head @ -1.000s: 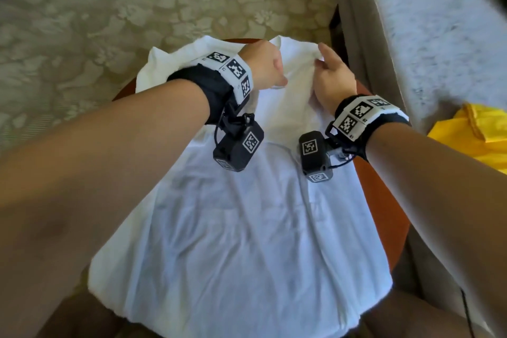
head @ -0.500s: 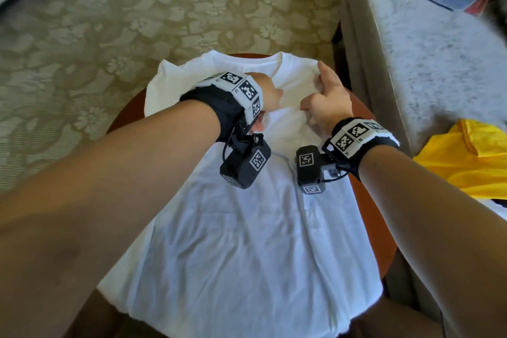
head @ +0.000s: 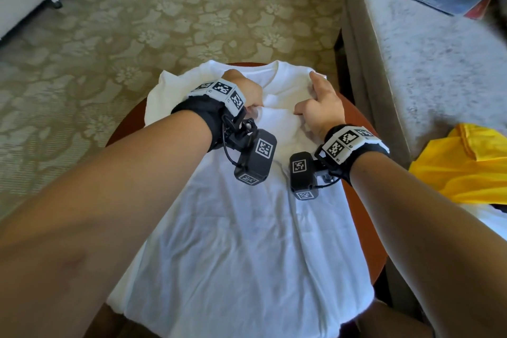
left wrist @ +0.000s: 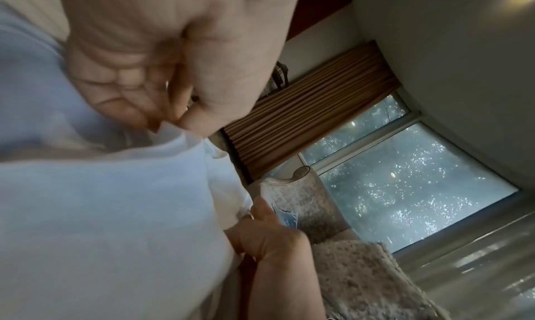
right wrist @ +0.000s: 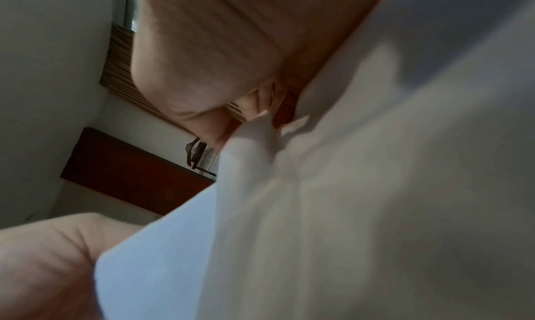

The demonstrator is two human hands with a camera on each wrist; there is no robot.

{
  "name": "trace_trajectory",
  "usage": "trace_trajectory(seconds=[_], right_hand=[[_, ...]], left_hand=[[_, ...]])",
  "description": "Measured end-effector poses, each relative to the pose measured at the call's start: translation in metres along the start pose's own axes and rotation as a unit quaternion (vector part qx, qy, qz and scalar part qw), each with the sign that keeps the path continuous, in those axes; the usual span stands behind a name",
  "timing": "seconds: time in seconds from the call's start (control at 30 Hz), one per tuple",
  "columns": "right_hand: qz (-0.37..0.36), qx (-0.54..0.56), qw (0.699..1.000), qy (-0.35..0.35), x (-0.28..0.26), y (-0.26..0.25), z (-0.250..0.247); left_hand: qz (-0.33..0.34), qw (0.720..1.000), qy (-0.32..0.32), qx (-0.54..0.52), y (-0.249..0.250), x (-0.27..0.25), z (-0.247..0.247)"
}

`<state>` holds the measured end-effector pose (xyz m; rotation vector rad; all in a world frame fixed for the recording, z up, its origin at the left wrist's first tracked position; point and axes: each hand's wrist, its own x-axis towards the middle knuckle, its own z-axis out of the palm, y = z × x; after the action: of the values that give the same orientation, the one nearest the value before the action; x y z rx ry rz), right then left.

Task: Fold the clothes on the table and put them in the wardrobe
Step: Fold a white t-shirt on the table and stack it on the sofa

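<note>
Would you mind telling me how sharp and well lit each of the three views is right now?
Head view: bright and mostly sharp on the white T-shirt, with wide-angle bending at the edges. Left wrist view: left hand and cloth soft with blur, the window glaring. Right wrist view: dim, the shirt heavily blurred and shadowed beneath the right hand.

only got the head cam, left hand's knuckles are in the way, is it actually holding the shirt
Observer: Yes. In the left wrist view the left hand pinches a fold of the white shirt between thumb and fingertips.
Operator: and the right, same thing
Observer: The right wrist view shows the right hand with its fingertips closed on a raised ridge of shirt.
Operator: anything past the table i can't see
Observer: A window with a brown blind above it, seen only from the left wrist.
</note>
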<state>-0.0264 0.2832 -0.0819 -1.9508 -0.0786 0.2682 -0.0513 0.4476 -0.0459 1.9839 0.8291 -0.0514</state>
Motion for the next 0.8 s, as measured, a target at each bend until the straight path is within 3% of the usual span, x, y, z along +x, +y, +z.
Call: trace_trajectory(seconds=[0.07,0.17,0.3,0.53,0.6,0.7,0.8], right_hand=[[-0.008,0.007,1.000,0.004,0.001,0.001,0.001],[-0.049,0.031,0.997,0.048,0.001,0.001,0.002],[-0.043,0.025,0.994,0.093,0.002,0.004,-0.001],[0.081,-0.130,0.984,0.092,0.027,-0.011,-0.004],[0.087,-0.150,0.980,0.097,0.029,-0.017,0.003],[0.077,-0.159,0.980,0.089,0.029,-0.022,0.014],[0.083,-0.184,0.976,0.077,0.040,-0.028,0.017]], left_hand=[[0.020,0.999,0.019,0.025,0.002,-0.001,-0.003],[0.080,0.992,0.090,-0.023,0.001,0.002,-0.013],[0.120,0.972,0.154,0.133,-0.014,0.016,-0.027],[-0.002,0.937,0.206,0.282,-0.048,0.045,-0.080],[-0.036,0.960,0.185,0.209,-0.056,0.048,-0.092],[-0.067,0.991,0.112,0.013,-0.059,0.052,-0.098],[-0.067,0.989,0.115,0.069,-0.051,0.057,-0.103]])
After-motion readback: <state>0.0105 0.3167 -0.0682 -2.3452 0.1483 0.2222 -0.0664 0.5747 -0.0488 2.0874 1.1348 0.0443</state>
